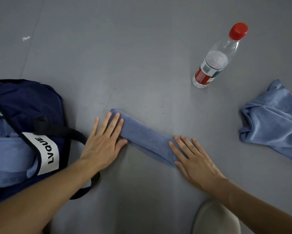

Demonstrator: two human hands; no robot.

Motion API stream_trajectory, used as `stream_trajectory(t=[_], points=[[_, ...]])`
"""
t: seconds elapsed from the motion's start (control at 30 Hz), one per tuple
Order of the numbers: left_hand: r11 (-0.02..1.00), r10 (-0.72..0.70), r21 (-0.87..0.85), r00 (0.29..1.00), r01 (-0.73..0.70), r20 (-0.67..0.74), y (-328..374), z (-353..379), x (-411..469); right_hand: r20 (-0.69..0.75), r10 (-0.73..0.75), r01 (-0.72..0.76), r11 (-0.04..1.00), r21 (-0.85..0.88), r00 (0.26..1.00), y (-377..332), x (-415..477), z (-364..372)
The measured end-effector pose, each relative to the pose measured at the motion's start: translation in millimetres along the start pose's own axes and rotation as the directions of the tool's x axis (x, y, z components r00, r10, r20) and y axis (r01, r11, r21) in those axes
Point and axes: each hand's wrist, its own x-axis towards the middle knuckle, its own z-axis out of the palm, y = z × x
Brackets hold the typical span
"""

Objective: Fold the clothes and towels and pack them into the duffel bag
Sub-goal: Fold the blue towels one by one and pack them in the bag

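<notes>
The duffel bag (23,105) sits open on the floor (141,65) at the left with blue towels (11,149) inside, a crumpled blue cloth (273,119) lies well off to the right, and the long folded towel (147,139) lies flat between them. To fold it well, I think both ends need pressing smooth, then one end goes over to meet the other, edges lined up. The left hand (103,146) lies flat on one end and the right hand (192,159) on the other, fingers straight and spread, gripping nothing.

- Grey floor (141,48), seamed, before me.
- Navy duffel bag (23,102), to my left.
- Folded blue towel (147,139), centre.
- Crumpled blue cloth (273,119), right.
- Upright red-capped bottle (214,61), beyond.
</notes>
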Motion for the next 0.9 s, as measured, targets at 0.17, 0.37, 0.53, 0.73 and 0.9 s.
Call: stream_trajectory(t=[0.17,0.37,0.53,0.73,0.9], points=[[0.987,-0.143,-0.062,0.988,0.146,0.049,9,-8,59,-0.059,-0.055,0.06,0.994,0.092,0.997,-24,-16,-2],[0.985,0.12,0.136,0.99,-0.11,-0.07,-3,-30,97,0.034,-0.339,0.334,0.936,0.109,0.94,-52,-13,3],[0.982,0.157,-0.074,0.969,-0.174,-0.193,52,-14,46,-0.093,-0.282,0.293,0.946,0.138,0.955,-49,6,2],[0.963,0.234,-0.129,0.972,-0.236,-0.026,59,18,10,-0.157,-0.292,0.321,0.924,0.209,0.943,-45,18,-5],[0.935,0.284,-0.195,0.955,-0.296,-0.085,52,4,7,-0.07,-0.221,0.231,0.892,0.389,0.973,-56,35,-20]])
